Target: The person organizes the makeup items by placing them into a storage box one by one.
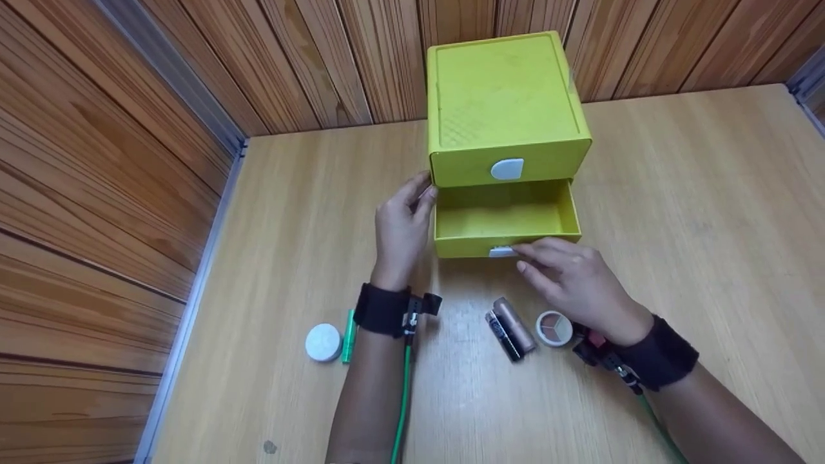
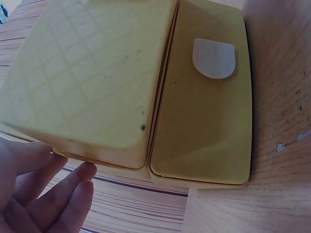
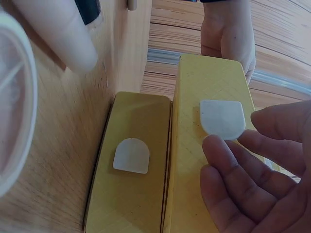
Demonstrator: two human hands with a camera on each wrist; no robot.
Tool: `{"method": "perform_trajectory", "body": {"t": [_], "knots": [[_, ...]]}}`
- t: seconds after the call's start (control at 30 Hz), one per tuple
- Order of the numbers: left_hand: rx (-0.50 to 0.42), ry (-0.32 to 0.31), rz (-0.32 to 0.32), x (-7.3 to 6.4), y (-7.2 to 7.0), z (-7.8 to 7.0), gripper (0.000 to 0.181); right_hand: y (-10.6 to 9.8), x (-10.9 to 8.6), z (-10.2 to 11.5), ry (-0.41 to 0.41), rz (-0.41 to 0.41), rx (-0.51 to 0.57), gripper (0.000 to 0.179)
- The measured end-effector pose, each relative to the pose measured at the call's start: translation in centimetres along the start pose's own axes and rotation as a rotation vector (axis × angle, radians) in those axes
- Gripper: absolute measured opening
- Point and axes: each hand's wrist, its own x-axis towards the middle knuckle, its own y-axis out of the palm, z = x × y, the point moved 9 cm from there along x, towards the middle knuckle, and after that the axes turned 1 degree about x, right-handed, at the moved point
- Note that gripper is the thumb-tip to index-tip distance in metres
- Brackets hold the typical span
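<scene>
A yellow two-drawer cabinet (image 1: 509,90) stands against the back wall, with a white knob on each drawer front. In the head view its lower drawer (image 1: 506,245) is pulled out, and the inside that shows is bare. My right hand (image 1: 577,280) pinches the lower drawer's knob (image 1: 501,251) at its right end. The right wrist view has my right hand (image 3: 257,174) with bent fingers around a white knob (image 3: 222,119) on the upper drawer front. My left hand (image 1: 403,229) rests its fingertips on the cabinet's left side. Close up, its fingers (image 2: 73,187) touch the yellow edge.
Below the drawer lie a dark tube (image 1: 504,336), a mauve tube (image 1: 514,325) and a round three-shade makeup palette (image 1: 554,328). Beside my left forearm are a white round jar (image 1: 323,342) and a green stick (image 1: 349,336). Wood-panelled walls (image 1: 290,58) border the table.
</scene>
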Motion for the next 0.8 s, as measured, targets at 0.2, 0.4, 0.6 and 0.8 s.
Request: {"method": "perform_trajectory", "body": {"t": [0.2, 0.4, 0.6, 0.8], "knots": [[0.007, 0.008, -0.002, 0.3, -0.2, -0.2, 0.034, -0.1, -0.3, 0.8, -0.035, 0.011, -0.018, 0.021], [-0.005, 0.007, -0.002, 0.5, -0.4, -0.1, 0.035, -0.1, -0.6, 1.6, -0.061, 0.021, -0.001, 0.019], [-0.016, 0.007, -0.011, 0.4, -0.6, -0.1, 0.034, -0.4, -0.8, 2.5, -0.124, -0.013, 0.008, 0.023], [-0.027, -0.008, -0.005, 0.3, -0.8, 0.0, 0.035, -0.4, -1.0, 2.8, -0.149, -0.037, -0.006, 0.026]]}}
